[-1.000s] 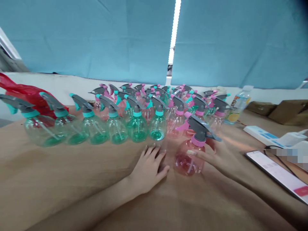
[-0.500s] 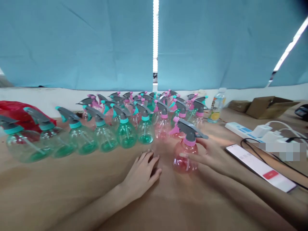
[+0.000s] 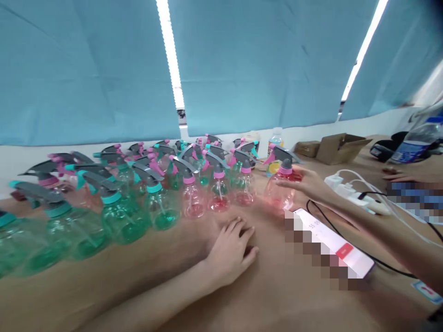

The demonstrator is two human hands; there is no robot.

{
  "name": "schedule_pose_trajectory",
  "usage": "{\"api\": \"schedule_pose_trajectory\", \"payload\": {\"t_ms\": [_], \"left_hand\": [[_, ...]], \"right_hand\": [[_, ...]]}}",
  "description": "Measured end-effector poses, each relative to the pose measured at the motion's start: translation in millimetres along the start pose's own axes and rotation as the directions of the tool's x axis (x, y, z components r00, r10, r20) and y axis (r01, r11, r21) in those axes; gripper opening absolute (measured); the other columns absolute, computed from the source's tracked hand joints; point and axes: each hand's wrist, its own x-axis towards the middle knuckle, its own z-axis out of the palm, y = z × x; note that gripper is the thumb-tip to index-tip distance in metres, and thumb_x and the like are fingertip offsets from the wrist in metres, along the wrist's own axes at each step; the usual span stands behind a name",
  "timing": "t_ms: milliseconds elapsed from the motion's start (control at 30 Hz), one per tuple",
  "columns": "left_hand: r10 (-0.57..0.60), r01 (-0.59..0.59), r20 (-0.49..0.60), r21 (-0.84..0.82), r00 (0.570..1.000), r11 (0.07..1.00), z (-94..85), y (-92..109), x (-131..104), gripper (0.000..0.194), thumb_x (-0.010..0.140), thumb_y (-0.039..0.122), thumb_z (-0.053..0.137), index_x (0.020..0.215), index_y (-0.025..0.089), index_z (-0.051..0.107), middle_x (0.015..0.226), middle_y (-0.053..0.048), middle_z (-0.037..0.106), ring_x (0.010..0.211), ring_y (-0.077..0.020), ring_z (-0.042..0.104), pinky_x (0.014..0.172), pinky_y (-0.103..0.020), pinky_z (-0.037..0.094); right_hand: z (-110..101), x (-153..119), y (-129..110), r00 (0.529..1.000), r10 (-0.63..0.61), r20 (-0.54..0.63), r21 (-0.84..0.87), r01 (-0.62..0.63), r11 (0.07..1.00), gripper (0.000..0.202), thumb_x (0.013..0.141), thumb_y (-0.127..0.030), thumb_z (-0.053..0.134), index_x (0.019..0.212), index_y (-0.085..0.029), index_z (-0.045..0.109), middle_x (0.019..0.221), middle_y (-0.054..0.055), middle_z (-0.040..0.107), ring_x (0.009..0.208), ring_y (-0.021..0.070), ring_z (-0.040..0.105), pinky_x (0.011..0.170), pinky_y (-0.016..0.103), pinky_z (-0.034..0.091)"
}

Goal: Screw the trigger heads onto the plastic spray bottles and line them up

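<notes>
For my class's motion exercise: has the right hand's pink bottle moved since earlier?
Yes: the pink bottle moved right and back, toward the far end of the phone.

Left hand (image 3: 230, 251): lower centre, palm down, fingers loosely spread. Right hand (image 3: 304, 182): right of centre, arm extended, fingers curved.

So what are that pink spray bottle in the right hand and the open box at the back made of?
The pink spray bottle looks like glossy, see-through plastic, probably hard: light glints on its tinted body. Its grey trigger head seems to be opaque plastic. The open box appears to be matte cardboard, judging by its plain brown sides and raised flaps.
</notes>
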Motion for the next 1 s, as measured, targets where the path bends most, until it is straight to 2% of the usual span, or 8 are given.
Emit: {"api": "schedule_pose_trajectory", "payload": {"t_ms": [167, 333, 533, 833, 900, 1000], "left_hand": [[0.007, -0.007, 0.019, -0.039, 1.000, 0.999, 5.3, 7.6, 26.2, 0.042, 0.093, 0.035, 0.047, 0.129, 0.013, 0.051, 0.138, -0.017, 0.045, 0.131, -0.0325, 0.037, 0.104, -0.049, 0.035], [0.025, -0.024, 0.016, -0.070, 1.000, 0.997, 7.8, 6.4, 42.3, 0.041, 0.092, 0.034, 0.049, 0.128, 0.013, 0.051, 0.135, -0.016, 0.048, 0.130, -0.0315, 0.038, 0.104, -0.049, 0.036], [0.039, -0.039, 0.001, -0.087, 0.999, 0.995, 10.2, 5.3, 52.2, 0.038, 0.092, 0.033, 0.050, 0.126, 0.015, 0.053, 0.134, -0.015, 0.049, 0.131, -0.0306, 0.036, 0.104, -0.050, 0.036], [0.048, -0.047, 0.007, -0.087, 0.999, 0.995, 9.1, 5.2, 54.3, 0.040, 0.092, 0.032, 0.052, 0.127, 0.013, 0.052, 0.134, -0.015, 0.049, 0.130, -0.0302, 0.037, 0.104, -0.049, 0.035], [0.048, -0.047, 0.005, -0.086, 0.999, 0.995, 9.5, 5.0, 53.6, 0.039, 0.092, 0.033, 0.051, 0.126, 0.014, 0.052, 0.134, -0.015, 0.049, 0.130, -0.0305, 0.037, 0.104, -0.050, 0.035], [0.045, -0.044, 0.009, -0.081, 0.999, 0.996, 9.3, 2.5, 48.3, 0.041, 0.093, 0.035, 0.049, 0.128, 0.013, 0.052, 0.137, -0.016, 0.047, 0.130, -0.0314, 0.037, 0.103, -0.050, 0.035]], "right_hand": [[17.1, 31.1, 20.3, 0.998, 0.048, 0.028, 0.009, -0.048, 0.999, 0.047, 0.072, -0.058, 0.063, 0.102, -0.022, 0.064, 0.100, 0.005, 0.071, 0.094, 0.0255, 0.065, 0.084, 0.040, 0.048], [26.4, 43.6, 25.8, 0.996, 0.057, 0.070, -0.013, -0.057, 0.998, 0.048, 0.070, -0.062, 0.062, 0.097, -0.022, 0.064, 0.098, 0.005, 0.071, 0.092, 0.0257, 0.065, 0.083, 0.041, 0.048], [27.2, 40.8, 24.9, 0.997, 0.055, 0.051, -0.038, -0.053, 0.998, 0.050, 0.070, -0.060, 0.062, 0.104, -0.022, 0.064, 0.105, 0.008, 0.069, 0.096, 0.0265, 0.064, 0.084, 0.041, 0.048], [28.7, 39.5, 27.2, 0.998, 0.042, 0.054, -0.116, -0.035, 0.993, 0.058, 0.069, -0.059, 0.064, 0.114, -0.021, 0.062, 0.114, 0.010, 0.066, 0.104, 0.0281, 0.061, 0.089, 0.044, 0.047], [27.2, 36.4, 24.2, 0.998, 0.041, 0.047, -0.133, -0.034, 0.991, 0.065, 0.069, -0.060, 0.064, 0.119, -0.020, 0.058, 0.124, 0.011, 0.062, 0.112, 0.0284, 0.058, 0.093, 0.043, 0.045], [20.5, 20.6, 12.8, 0.997, 0.072, -0.008, -0.170, -0.072, 0.983, 0.086, 0.069, -0.064, 0.062, 0.135, -0.013, 0.041, 0.137, 0.019, 0.050, 0.123, 0.0329, 0.049, 0.097, 0.046, 0.042]]}}
